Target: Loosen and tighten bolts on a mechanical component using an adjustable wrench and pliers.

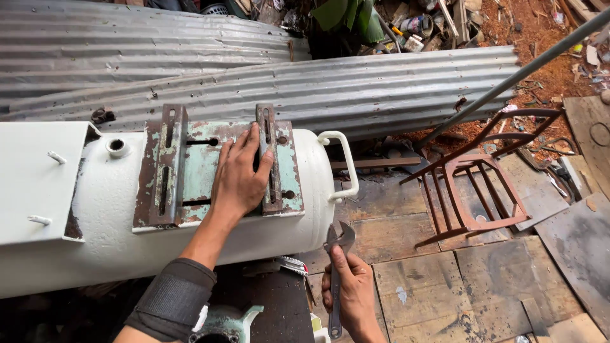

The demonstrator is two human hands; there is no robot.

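A white cylindrical tank (108, 209) lies on its side across the left of the view. On top of it sits a rusty, pale-green mounting plate (190, 165) with two slotted rails. My left hand (240, 178) rests flat on this plate, fingers spread, touching the right rail. A dark sleeve covers my left forearm. My right hand (352, 292) grips the handle of an adjustable wrench (337, 254), jaws pointing up, just below the tank's rounded right end. A white loop handle (343, 165) sticks out from that end.
Corrugated metal sheets (356, 89) lie behind the tank. A rusty metal chair frame (473, 184) lies tipped at the right on worn boards (432, 279). A long grey pipe (521, 70) slants across the upper right. Scrap and red dirt fill the background.
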